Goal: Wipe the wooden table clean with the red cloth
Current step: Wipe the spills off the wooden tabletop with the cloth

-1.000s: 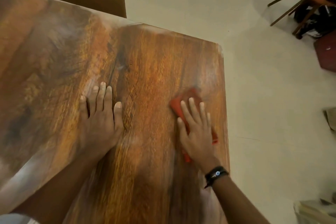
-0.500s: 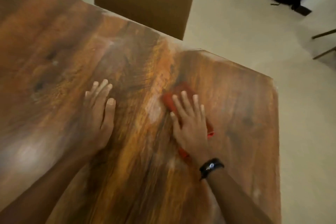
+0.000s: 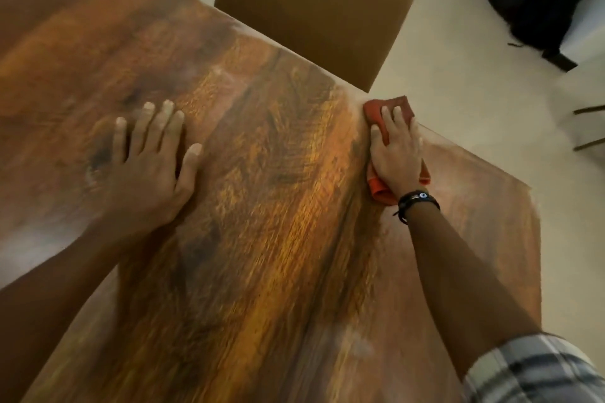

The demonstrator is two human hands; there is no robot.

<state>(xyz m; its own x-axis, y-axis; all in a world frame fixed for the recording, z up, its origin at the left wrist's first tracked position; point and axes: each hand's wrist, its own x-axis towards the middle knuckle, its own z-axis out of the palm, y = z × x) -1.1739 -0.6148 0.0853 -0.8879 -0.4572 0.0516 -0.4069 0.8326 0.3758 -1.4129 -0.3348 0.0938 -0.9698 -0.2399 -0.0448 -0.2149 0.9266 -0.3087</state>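
Observation:
The wooden table [image 3: 278,239] fills most of the view, its grain running from near to far. A red cloth [image 3: 389,106] lies at the table's far edge, close to the right corner. My right hand [image 3: 397,154] presses flat on the cloth with straight fingers, and the cloth shows beyond the fingertips and beside the wrist. A dark bracelet sits on that wrist. My left hand [image 3: 147,160] rests palm down on the bare wood to the left, fingers spread and straight.
A brown chair back [image 3: 314,6] stands against the table's far edge, just left of the cloth. A black bag [image 3: 540,0] lies on the pale floor at the upper right. Thin chair legs [image 3: 589,127] show at the right edge.
My right hand has pushed the red cloth away from me, from mid-table out to the far edge. The left hand stays flat on the wood. The camera has shifted.

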